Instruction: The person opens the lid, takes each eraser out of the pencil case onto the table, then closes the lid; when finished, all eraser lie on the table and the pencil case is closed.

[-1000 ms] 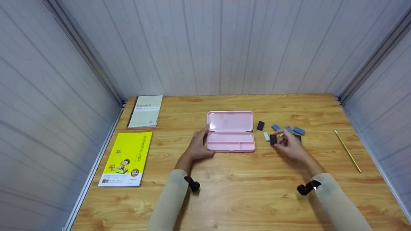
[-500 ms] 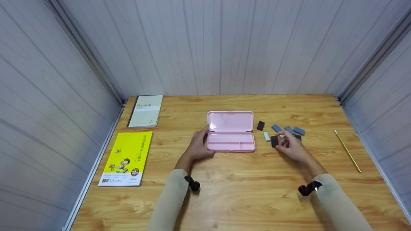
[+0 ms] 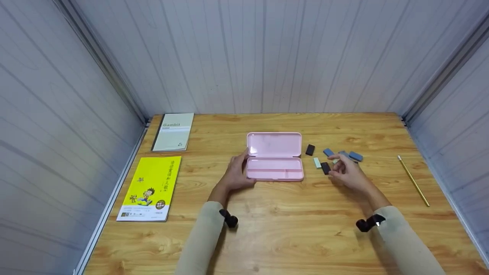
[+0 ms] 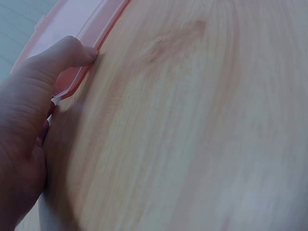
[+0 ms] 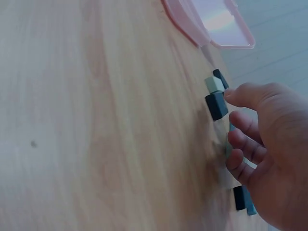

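Note:
An open pink pencil case [image 3: 266, 163] lies on the table with its lid folded back. My left hand [image 3: 236, 175] grips its left end, thumb at the front edge in the left wrist view. To the right, my right hand [image 3: 349, 173] hovers low with loosely bent fingers beside a black eraser-like block [image 3: 325, 168]. In the right wrist view the thumb tip is right at that black block [image 5: 216, 106], which rests on the table. A pale green block [image 3: 317, 162] lies just left of it. Another pale green piece is partly hidden by the fingers.
Another black block [image 3: 310, 149] lies near the case. Several blue blocks [image 3: 356, 156] sit behind my right hand. A gold pencil [image 3: 413, 181] lies far right. On the left are a yellow book [image 3: 153, 179] and a pale notebook [image 3: 174, 133]. Walls border the table.
The right fingers have drawn slightly right, off the black block, which now lies beside them at a slight slant. The left hand and the pencil case have stayed put.

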{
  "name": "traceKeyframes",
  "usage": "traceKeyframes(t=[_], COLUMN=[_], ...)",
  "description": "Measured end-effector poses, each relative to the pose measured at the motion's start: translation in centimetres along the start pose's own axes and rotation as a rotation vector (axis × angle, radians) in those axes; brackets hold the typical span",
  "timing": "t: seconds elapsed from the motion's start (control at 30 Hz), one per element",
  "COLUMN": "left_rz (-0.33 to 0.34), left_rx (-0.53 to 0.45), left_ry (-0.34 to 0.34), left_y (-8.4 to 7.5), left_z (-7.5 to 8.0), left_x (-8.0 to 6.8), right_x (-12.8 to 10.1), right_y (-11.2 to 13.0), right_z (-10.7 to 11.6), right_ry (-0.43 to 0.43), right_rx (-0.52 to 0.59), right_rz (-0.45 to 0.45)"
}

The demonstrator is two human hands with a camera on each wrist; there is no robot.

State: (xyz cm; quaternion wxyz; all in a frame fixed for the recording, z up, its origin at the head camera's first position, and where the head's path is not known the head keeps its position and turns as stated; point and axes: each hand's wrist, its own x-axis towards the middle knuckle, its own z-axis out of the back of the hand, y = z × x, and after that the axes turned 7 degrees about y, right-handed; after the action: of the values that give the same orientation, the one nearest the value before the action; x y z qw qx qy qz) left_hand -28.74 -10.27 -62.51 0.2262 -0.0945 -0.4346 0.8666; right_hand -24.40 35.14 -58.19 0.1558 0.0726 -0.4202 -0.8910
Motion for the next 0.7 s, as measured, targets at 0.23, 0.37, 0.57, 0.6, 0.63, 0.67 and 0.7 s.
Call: traceKeyframes(t=[0.23,0.37,0.57,0.6,0.63,0.67,0.7], left_rz=[0.005,0.015,0.0,-0.003,-0.001,0.002,0.006], left_rx=[-0.009,-0.004,-0.009,-0.012,-0.013,-0.016,-0.017], left_ry=[0.0,0.004,-0.002,-0.001,0.0,0.002,0.006], left_y=[-0.2,-0.2,-0.3,-0.3,-0.2,-0.2,-0.2], left_z=[0.0,0.0,0.0,0.0,0.0,0.0,-0.1], left_x=[0.1,0.1,0.0,0.0,0.0,0.0,0.0], right_x=[0.4,0.7,1.7,2.0,2.2,2.5,2.8], right_y=[0.8,1.2,1.9,2.1,2.2,2.4,2.5], right_z=[0.6,0.6,0.4,0.3,0.1,0.0,-0.2], right_ry=[-0.007,0.001,0.026,0.027,0.028,0.026,0.023], right_rx=[0.0,-0.001,0.002,-0.002,-0.005,-0.01,-0.014], right_rz=[0.021,0.006,-0.004,-0.002,-0.006,-0.007,-0.009])
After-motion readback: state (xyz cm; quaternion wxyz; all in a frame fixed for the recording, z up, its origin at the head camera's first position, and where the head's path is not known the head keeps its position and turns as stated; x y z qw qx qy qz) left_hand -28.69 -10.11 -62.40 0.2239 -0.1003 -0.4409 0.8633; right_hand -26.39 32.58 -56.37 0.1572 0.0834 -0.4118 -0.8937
